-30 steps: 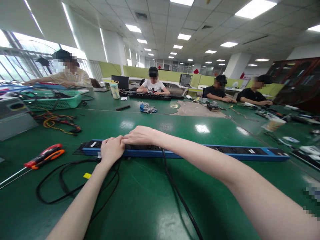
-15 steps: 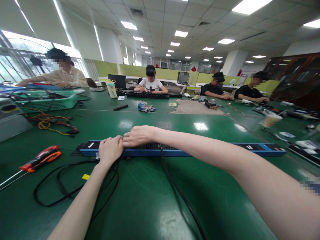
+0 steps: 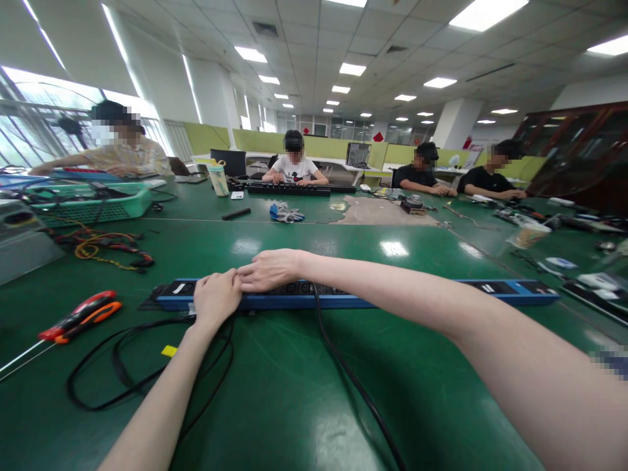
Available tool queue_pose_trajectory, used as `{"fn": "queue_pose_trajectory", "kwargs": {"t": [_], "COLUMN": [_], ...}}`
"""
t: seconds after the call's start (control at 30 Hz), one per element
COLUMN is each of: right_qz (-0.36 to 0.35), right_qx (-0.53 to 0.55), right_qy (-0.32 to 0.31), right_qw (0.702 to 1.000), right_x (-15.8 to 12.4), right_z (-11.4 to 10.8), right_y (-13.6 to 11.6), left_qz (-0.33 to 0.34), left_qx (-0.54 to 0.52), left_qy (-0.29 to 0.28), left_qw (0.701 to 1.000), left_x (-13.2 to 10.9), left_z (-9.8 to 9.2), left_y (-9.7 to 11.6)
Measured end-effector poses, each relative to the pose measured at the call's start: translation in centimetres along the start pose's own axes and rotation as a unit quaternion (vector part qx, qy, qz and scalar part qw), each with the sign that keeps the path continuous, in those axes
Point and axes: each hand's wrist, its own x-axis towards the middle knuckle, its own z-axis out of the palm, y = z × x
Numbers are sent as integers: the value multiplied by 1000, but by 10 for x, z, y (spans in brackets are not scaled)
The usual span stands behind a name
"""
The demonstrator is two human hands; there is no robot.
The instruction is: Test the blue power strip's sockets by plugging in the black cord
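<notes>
A long blue power strip (image 3: 417, 296) with black sockets lies across the green table (image 3: 294, 392). My left hand (image 3: 214, 297) is curled over its left part, fingers closed on the strip. My right hand (image 3: 269, 269) rests just right of it, fingers bent down onto the sockets, touching the left hand. What the fingertips hold is hidden. A black cable (image 3: 343, 373) runs from the strip towards me. A second looped black cable (image 3: 118, 366) lies left of my left arm.
Red and orange screwdrivers (image 3: 81, 315) lie at the left, with a yellow tag (image 3: 169, 351) near the cable. A green basket (image 3: 93, 203) and coloured wires (image 3: 108, 250) sit farther left. Several people work at the far side. A cup (image 3: 527, 235) stands at the right.
The view has shifted slightly. Both hands stay on the strip's left part, pressed a little closer together.
</notes>
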Motion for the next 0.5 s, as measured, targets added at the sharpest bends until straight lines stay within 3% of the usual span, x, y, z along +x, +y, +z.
{"fn": "queue_pose_trajectory", "kwargs": {"t": [0.27, 0.5], "right_qz": [18, 106], "right_qx": [13, 82], "right_qy": [-15, -40], "right_qw": [1000, 990], "right_x": [3, 6], "right_z": [0, -18], "right_y": [2, -2], "left_qz": [7, 2], "left_qx": [-2, 3], "left_qy": [14, 11], "left_qw": [1000, 1000], "left_x": [-2, 1], "left_z": [0, 3], "left_y": [0, -2]}}
